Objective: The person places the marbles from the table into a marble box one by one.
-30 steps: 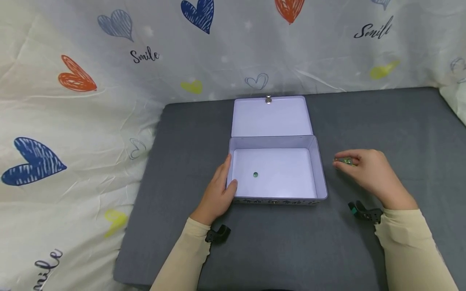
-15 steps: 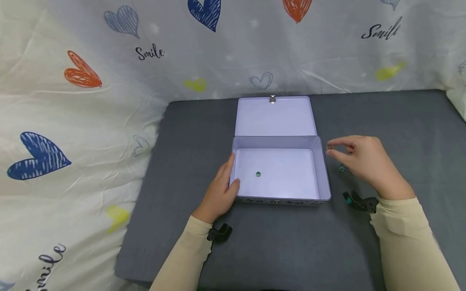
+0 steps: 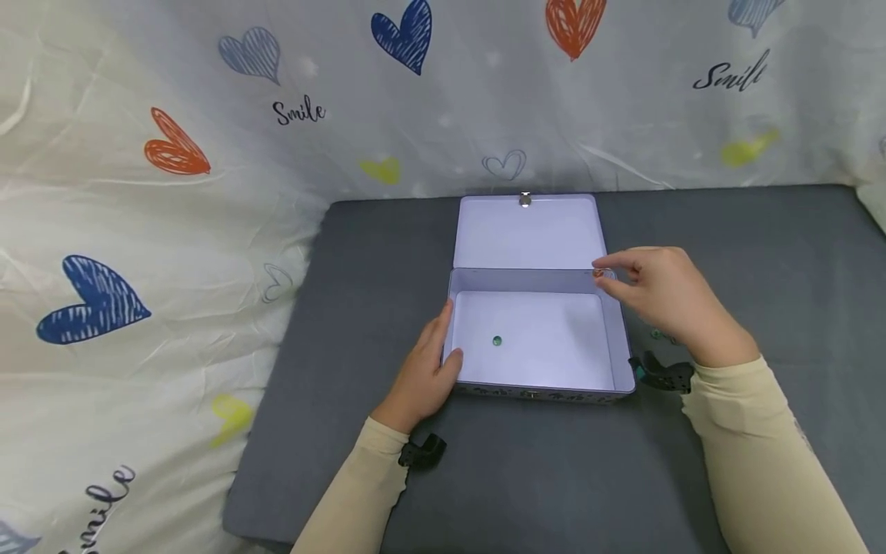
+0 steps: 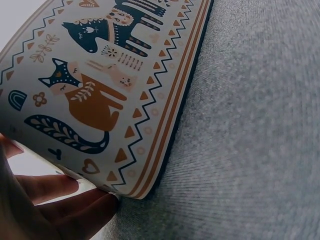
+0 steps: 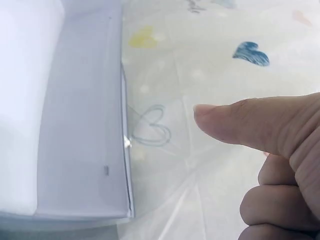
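Note:
A tin box (image 3: 564, 346) with a pale lilac inside stands with its hinged lid (image 3: 529, 235) laid back. My left hand (image 3: 418, 381) grips its left side, thumb at the rim; the left wrist view shows fingers against the wall (image 4: 95, 95), printed with a fox and a horse. One small green marble (image 3: 497, 341) lies on the box floor. Above the box's far right corner, my right hand (image 3: 671, 300) pinches a small brownish marble (image 3: 598, 273) between thumb and forefinger. The right wrist view shows the thumb (image 5: 235, 122), but the marble is hidden there.
Small greenish marbles (image 3: 655, 333) lie on the grey tabletop (image 3: 526, 477) right of the box, partly covered by my right hand. A white curtain (image 3: 443, 115) with hearts hangs behind and to the left. Each wrist wears a dark camera mount (image 3: 664, 377).
My right hand has lifted off the greenish marbles with the brownish one and moved left to the box's far right corner. The left hand keeps its grip on the box.

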The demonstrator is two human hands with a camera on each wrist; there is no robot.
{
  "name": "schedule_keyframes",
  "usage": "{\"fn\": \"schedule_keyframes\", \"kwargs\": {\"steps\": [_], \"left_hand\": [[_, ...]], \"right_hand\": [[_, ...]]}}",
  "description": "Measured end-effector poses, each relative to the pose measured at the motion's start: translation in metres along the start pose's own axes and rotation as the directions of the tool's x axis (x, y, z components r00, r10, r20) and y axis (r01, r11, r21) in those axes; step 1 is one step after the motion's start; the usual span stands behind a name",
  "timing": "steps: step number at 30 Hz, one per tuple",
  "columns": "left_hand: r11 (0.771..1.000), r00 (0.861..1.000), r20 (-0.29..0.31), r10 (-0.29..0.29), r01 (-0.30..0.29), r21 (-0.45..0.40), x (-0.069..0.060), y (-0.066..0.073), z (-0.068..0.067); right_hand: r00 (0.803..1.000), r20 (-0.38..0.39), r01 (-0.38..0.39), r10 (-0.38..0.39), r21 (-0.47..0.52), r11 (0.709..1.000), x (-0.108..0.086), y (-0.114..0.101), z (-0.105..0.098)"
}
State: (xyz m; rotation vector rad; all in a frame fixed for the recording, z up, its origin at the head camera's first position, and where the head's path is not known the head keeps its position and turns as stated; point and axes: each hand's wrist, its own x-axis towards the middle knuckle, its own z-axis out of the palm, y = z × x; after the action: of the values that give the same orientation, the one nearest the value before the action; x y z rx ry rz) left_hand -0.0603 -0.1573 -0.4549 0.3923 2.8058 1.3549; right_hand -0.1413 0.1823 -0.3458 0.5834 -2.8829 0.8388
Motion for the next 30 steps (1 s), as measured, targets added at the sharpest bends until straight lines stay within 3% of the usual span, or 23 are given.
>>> {"fn": "schedule_keyframes", "kwargs": {"steps": [6,13,23,30], "left_hand": [[1.0,1.0,-0.003,0.0,0.0,-0.003,-0.001,0.001,0.0],[1.0,1.0,-0.001,-0.002,0.002,-0.004,0.0,0.001,0.0],[1.0,1.0,0.001,0.001,-0.001,-0.002,0.002,0.001,0.0],[1.0,1.0,0.003,-0.012,0.012,0.009,0.001,-0.001,0.0]], "right_hand": [[0.998,0.052,0.033,-0.033,-0.002,0.999,0.009,-0.011,0.008],[0.993,0.062,0.104,-0.103,0.0,0.995,0.022,-0.02,0.013],[0.988,0.126,0.083,-0.088,0.039,0.996,0.038,-0.038,0.028],[0.98,0.14,0.132,-0.138,0.052,0.99,0.05,-0.053,0.038]]}}
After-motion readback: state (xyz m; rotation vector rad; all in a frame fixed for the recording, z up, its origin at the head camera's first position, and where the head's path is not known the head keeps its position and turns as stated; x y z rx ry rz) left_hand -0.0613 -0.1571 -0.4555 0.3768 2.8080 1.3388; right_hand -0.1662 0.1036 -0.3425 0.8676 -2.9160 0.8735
